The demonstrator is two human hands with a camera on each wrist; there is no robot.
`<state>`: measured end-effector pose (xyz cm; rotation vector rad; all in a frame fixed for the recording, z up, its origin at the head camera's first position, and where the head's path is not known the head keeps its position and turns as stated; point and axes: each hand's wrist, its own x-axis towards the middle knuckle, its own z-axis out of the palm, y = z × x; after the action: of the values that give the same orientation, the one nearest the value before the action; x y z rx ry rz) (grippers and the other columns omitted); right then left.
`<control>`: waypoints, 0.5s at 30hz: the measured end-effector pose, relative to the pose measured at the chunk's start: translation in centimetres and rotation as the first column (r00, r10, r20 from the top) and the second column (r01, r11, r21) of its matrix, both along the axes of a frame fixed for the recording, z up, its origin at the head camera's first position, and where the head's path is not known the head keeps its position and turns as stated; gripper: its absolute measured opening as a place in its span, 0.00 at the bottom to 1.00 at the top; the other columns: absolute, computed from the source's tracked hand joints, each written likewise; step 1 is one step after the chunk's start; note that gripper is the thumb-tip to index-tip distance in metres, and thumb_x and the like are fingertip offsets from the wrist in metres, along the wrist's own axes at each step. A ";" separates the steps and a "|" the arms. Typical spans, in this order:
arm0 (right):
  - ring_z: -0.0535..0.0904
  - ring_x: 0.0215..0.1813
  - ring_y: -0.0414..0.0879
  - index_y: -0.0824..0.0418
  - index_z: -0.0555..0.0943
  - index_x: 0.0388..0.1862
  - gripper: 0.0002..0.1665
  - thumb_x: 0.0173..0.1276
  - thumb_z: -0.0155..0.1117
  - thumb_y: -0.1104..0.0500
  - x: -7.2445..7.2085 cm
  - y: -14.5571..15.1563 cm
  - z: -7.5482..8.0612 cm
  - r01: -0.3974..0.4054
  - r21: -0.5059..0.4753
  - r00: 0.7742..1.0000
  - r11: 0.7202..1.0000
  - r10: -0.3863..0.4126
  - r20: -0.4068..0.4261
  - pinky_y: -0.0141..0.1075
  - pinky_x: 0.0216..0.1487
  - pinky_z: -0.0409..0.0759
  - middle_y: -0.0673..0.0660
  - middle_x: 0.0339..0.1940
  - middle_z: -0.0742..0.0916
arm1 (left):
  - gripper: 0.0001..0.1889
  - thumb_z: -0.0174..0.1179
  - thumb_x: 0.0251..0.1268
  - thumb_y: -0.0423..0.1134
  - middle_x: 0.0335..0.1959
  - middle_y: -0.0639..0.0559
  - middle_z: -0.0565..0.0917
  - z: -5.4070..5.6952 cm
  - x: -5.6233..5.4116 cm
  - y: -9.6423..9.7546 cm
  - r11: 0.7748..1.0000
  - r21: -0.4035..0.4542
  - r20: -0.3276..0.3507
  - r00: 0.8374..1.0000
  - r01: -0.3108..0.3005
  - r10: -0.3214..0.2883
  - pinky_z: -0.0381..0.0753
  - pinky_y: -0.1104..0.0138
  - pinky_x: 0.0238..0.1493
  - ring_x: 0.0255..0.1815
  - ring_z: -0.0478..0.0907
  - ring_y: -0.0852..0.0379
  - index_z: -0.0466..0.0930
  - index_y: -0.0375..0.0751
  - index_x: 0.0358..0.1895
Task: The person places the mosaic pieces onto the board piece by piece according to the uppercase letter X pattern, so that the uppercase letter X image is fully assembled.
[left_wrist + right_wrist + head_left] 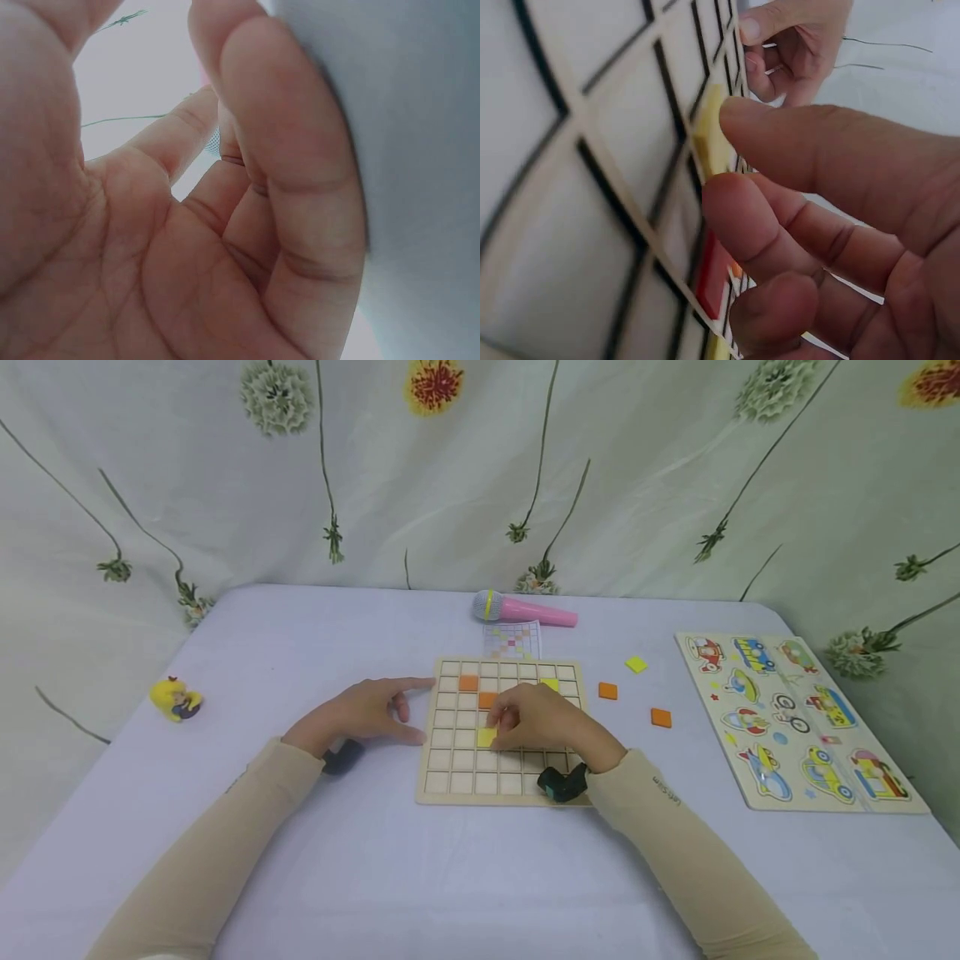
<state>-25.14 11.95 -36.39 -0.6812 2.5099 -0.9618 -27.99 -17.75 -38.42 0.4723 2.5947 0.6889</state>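
A wooden grid board [442, 785] lies on the table. My right hand [536, 718] reaches over it, thumb and index fingertips at the edges of a yellow square tile [486, 737]. In the right wrist view this yellow tile [714, 135] sits slightly tilted at a grid cell, pinched by the fingertips. My left hand [371, 710] holds its straight index finger and thumb against the board's left edge, other fingers bent. Orange tiles [468, 682] and another yellow tile [550, 683] lie in cells farther back. A red tile [712, 277] shows behind my right fingers.
Right of the board lie loose orange tiles [661, 717] and a yellow one [636, 664]. Behind it are a patterned card [512, 640] and a pink toy microphone [536, 612]. A picture puzzle board [802, 718] lies far right, a small yellow-haired figurine [176, 699] far left.
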 end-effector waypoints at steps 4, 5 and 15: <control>0.78 0.35 0.44 0.62 0.89 0.48 0.11 0.68 0.76 0.62 -0.6 1.4 1.0 -0.013 -0.010 1.000 1.000 0.012 -0.027 0.37 0.41 0.76 0.51 0.33 0.87 | 0.49 0.79 0.64 0.48 0.43 0.49 0.81 -0.1 0.0 0.0 1.000 0.000 0.000 1.000 -0.002 0.002 0.73 0.61 0.39 0.33 0.73 0.53 0.64 0.48 0.86; 0.78 0.35 0.45 0.63 0.89 0.50 0.12 0.70 0.75 0.62 -0.8 1.9 1.2 -0.018 -0.018 0.999 1.000 0.017 -0.037 0.37 0.41 0.76 0.51 0.34 0.88 | 0.49 0.80 0.63 0.48 0.43 0.49 0.81 0.0 0.0 0.0 1.000 0.001 0.001 1.000 -0.005 0.005 0.73 0.61 0.39 0.33 0.73 0.53 0.64 0.48 0.86; 0.75 0.27 0.51 0.71 0.86 0.58 0.15 0.76 0.70 0.65 -2.3 7.2 3.2 0.076 -0.152 0.996 0.985 -0.082 -0.034 0.36 0.31 0.72 0.58 0.40 0.88 | 0.49 0.79 0.64 0.47 0.42 0.49 0.81 0.1 0.0 0.0 1.000 0.005 0.001 1.000 -0.002 0.002 0.73 0.61 0.40 0.33 0.73 0.53 0.64 0.47 0.86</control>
<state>-27.44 19.13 -33.16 -0.6555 2.5344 -1.1874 -27.95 -17.76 -38.35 0.4711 2.5929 0.6961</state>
